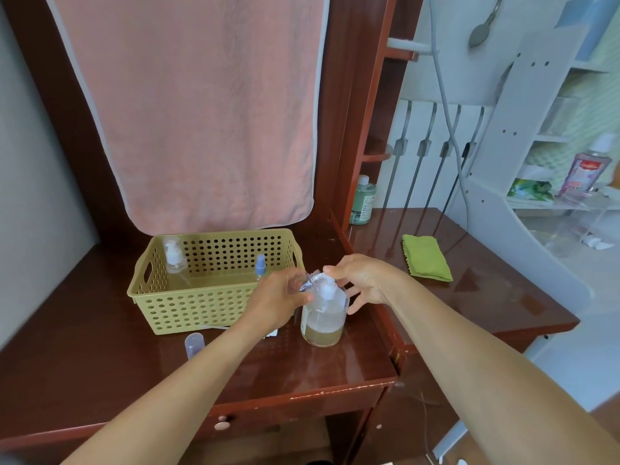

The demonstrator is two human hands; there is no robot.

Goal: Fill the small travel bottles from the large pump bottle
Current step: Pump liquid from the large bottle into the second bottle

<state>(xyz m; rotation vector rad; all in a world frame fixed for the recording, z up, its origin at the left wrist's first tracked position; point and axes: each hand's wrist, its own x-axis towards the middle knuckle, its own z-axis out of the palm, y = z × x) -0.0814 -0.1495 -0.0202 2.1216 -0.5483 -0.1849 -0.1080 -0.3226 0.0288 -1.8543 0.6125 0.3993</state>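
On the counter (84, 330), near edge first, our forearms reaching in:

1. Cap (194, 342): clear-bluish, loose, standing alone left of our left arm.
2. Left hand (281, 297): clamped round a clear travel bottle (310, 281), tilted, threaded neck at the spout.
3. Pump bottle (323, 317): upright, amber liquid low in it, just right of the basket.
4. Right hand (362, 280): fingers spread, gripping nothing, one fingertip on the pump head.

Step, we judge: dispensing into the held bottle. Next move needs the neck kept under the spout and a slow press, else drips.

5. Basket (214, 310): yellow-green, perforated. Holds a clear foamer bottle (174, 260) and a blue-topped spray bottle (260, 266).
6. Green cloth (426, 258): folded, well to the right.
7. Surface: glossy red-brown wood.
8. Behind: pink towel (201, 112) hanging, green bottle (362, 199) in the corner, white shelf unit (523, 129) at far right.
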